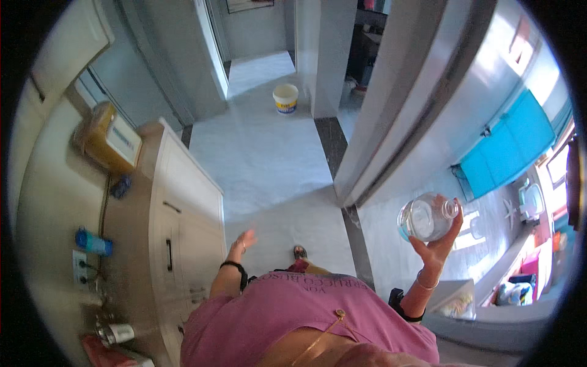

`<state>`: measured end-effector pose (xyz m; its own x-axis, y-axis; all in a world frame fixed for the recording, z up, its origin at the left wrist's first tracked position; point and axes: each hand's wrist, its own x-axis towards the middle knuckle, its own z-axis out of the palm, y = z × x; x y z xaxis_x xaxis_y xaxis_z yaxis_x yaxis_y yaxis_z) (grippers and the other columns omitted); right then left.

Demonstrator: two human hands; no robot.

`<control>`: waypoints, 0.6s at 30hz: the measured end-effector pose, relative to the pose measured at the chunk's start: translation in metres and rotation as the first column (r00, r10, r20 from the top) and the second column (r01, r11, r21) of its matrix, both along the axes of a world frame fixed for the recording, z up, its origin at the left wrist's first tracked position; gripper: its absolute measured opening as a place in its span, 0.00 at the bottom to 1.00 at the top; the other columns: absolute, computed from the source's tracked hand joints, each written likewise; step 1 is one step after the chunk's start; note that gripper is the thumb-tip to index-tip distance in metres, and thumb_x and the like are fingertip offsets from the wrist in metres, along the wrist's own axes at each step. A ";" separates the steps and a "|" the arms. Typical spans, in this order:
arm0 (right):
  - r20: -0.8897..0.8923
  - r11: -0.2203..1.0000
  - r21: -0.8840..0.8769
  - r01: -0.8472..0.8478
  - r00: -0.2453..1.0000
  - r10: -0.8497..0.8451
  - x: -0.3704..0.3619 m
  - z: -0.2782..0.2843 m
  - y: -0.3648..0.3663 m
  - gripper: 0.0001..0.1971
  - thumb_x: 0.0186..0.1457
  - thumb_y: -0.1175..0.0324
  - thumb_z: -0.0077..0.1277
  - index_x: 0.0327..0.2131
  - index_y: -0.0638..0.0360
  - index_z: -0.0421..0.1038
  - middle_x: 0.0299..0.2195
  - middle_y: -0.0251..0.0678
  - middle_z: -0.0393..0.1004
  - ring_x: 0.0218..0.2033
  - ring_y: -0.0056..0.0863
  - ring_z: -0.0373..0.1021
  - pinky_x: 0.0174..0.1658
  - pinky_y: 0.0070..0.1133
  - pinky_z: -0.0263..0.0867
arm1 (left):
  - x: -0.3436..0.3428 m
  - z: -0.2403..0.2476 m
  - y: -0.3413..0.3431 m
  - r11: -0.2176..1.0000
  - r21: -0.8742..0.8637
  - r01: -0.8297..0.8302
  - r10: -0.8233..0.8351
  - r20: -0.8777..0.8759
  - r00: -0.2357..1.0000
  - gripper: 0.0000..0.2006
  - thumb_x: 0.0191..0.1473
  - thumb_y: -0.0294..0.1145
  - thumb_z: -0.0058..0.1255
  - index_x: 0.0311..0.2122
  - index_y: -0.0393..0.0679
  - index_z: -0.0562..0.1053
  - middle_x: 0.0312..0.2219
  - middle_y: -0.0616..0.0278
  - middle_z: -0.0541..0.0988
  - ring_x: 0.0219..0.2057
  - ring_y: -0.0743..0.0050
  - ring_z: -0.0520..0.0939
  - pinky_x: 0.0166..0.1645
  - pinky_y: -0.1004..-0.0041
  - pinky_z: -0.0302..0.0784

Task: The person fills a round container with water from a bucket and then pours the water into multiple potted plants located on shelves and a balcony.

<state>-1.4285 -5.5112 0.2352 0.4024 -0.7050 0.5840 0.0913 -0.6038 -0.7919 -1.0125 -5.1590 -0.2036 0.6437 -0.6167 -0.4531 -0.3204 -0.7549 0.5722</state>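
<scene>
A clear, round-bodied bottle (420, 217) is in my right hand (437, 244), off to the right of my body. My thumb and fingers wrap round it near its narrow mouth, which tilts to the right. I cannot make out whether there is liquid inside. My left hand (244, 240) hangs low beside the cabinet front, holding nothing, its fingers loosely stretched out. A bracelet and a black strap circle each arm.
A cream cabinet (189, 205) runs along the left, with a yellow container (110, 137) and a blue can-like item (93, 241) on that side. A white bucket (285, 99) stands on the floor ahead. A door frame (391, 122) rises at the right, beyond it a blue cover (507, 144).
</scene>
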 end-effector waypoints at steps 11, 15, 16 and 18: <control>0.008 0.963 -0.050 -0.264 0.964 0.265 0.308 -0.018 -0.189 0.52 0.27 0.70 0.64 0.59 0.52 0.44 0.52 0.40 0.58 0.52 0.35 0.60 0.54 0.32 0.59 | 0.023 -0.006 0.064 0.782 0.337 -0.525 0.592 -0.134 0.795 0.16 0.54 0.42 0.43 0.40 0.40 0.73 0.37 0.55 0.76 0.40 0.66 0.76 0.49 0.65 0.70; 0.030 0.944 -0.020 -0.329 0.944 0.329 0.424 -0.015 -0.233 0.53 0.28 0.69 0.65 0.59 0.53 0.43 0.53 0.41 0.58 0.53 0.36 0.59 0.54 0.33 0.60 | 0.071 -0.045 0.058 0.758 0.633 -0.159 0.305 -0.128 0.944 0.14 0.54 0.38 0.44 0.40 0.41 0.73 0.34 0.58 0.77 0.36 0.68 0.77 0.47 0.66 0.72; 0.000 0.952 -0.026 -0.305 0.952 0.306 0.448 -0.016 -0.244 0.53 0.28 0.68 0.65 0.59 0.53 0.43 0.53 0.42 0.57 0.53 0.36 0.59 0.54 0.33 0.60 | 0.095 -0.045 0.046 0.769 0.617 -0.166 0.302 -0.122 0.945 0.14 0.54 0.38 0.44 0.40 0.41 0.73 0.34 0.59 0.77 0.36 0.67 0.77 0.46 0.66 0.72; 0.016 0.951 0.006 -0.309 0.951 0.309 0.508 -0.015 -0.272 0.53 0.29 0.69 0.65 0.59 0.52 0.42 0.53 0.40 0.58 0.53 0.35 0.59 0.55 0.32 0.59 | 0.156 -0.054 0.014 0.789 0.593 -0.164 0.260 -0.080 0.962 0.13 0.54 0.37 0.45 0.40 0.42 0.73 0.32 0.59 0.78 0.34 0.67 0.77 0.45 0.66 0.73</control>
<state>-0.9205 -5.7833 0.2206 0.5926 -0.5525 0.5861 0.2841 -0.5375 -0.7940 -0.8569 -5.1447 -0.2576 0.6221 -0.0663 -0.7801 -0.0603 -0.9975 0.0368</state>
